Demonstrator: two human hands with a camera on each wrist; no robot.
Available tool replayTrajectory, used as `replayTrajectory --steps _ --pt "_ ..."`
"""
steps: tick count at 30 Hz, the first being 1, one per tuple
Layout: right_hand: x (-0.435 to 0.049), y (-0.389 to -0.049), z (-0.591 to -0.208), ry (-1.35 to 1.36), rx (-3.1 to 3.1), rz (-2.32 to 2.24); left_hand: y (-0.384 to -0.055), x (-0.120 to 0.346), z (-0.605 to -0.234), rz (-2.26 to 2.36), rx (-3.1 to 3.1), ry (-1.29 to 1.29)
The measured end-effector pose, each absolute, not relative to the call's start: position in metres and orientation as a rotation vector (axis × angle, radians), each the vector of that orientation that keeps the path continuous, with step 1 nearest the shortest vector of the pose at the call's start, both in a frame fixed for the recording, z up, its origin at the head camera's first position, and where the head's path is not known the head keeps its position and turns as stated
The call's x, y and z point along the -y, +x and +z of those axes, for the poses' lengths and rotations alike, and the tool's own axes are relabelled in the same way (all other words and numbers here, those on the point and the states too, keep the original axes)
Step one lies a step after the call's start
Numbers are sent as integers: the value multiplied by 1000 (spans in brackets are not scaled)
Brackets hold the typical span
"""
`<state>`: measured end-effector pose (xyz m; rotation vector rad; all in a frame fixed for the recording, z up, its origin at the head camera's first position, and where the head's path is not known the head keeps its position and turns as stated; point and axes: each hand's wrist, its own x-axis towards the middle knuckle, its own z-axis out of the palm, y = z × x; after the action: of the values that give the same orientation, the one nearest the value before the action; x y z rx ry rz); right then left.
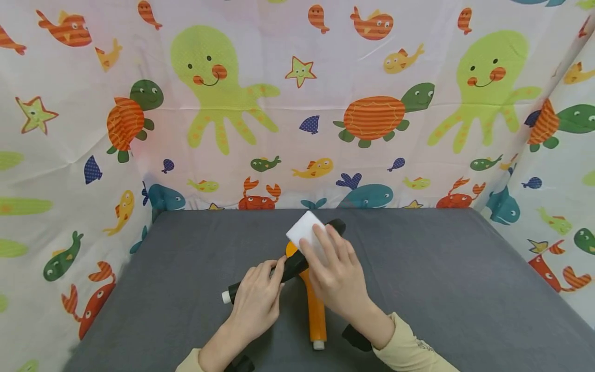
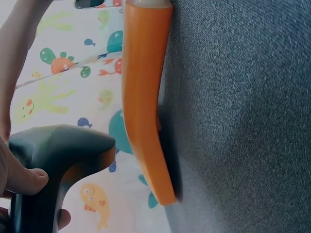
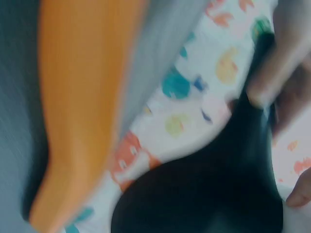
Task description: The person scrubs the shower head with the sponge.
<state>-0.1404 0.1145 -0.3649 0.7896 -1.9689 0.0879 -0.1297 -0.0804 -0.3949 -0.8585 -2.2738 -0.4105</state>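
My left hand [image 1: 257, 297] grips a black stick [image 1: 295, 265] by its handle, near the white cap [image 1: 226, 297] at its lower end. The stick runs slantwise, up and away to the right, and ends in a wider bent head [image 2: 63, 145]. Over that far part my right hand [image 1: 337, 279] holds a white sponge-like block [image 1: 307, 228] between its fingers and thumb, against the stick. Part of the head is hidden by the block and hand. Below the black stick lies an orange stick [image 1: 317, 310] of similar form, its white-capped end toward me.
A dark grey cloth [image 1: 195, 243] covers the table. Behind it and at both sides hangs a curtain [image 1: 279, 139] printed with sea animals. A black wrist strap [image 1: 357, 338] shows at the right sleeve.
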Motion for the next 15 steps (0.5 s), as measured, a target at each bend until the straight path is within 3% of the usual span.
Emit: replayTrajectory --steps 5,15 --pt "-120 -145 -357 661 1968 112 -129 81 -395 -391 2268 -854" --pt "-108 -135 -375 806 1912 71 -130 80 -399 -371 2215 -879"
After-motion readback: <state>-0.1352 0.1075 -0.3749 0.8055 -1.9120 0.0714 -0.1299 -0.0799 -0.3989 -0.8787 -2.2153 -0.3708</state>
